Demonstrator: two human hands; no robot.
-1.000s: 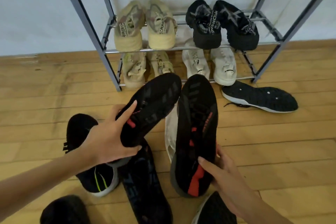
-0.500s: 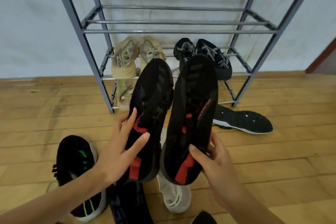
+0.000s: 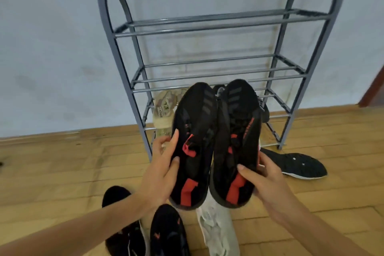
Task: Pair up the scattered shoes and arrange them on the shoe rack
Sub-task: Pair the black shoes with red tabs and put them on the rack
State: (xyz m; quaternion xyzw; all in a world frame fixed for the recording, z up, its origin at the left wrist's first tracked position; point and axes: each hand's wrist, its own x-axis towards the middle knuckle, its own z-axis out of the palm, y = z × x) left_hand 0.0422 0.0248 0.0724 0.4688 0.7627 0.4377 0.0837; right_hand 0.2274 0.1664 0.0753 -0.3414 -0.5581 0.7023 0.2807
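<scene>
I hold a matching pair of black shoes with red heel tabs side by side, toes pointing away, in front of the grey metal shoe rack (image 3: 218, 27). My left hand (image 3: 160, 174) grips the left black shoe (image 3: 195, 131) along its outer side. My right hand (image 3: 268, 183) grips the right black shoe (image 3: 236, 131) near the heel. Both shoes are off the floor and hide most of the rack's lower shelves. A beige shoe (image 3: 164, 108) shows on a lower shelf behind them. The two upper shelves hold nothing.
On the wooden floor lie a black shoe sole-up (image 3: 299, 164) right of the rack, a white shoe (image 3: 218, 228) below my hands, and two black shoes (image 3: 122, 230) (image 3: 168, 233) at lower left. A pale wall stands behind the rack.
I raised both shoes higher and brought them close together, now level with the rack's lower shelves. The view tilted up, showing the rack's top arches.
</scene>
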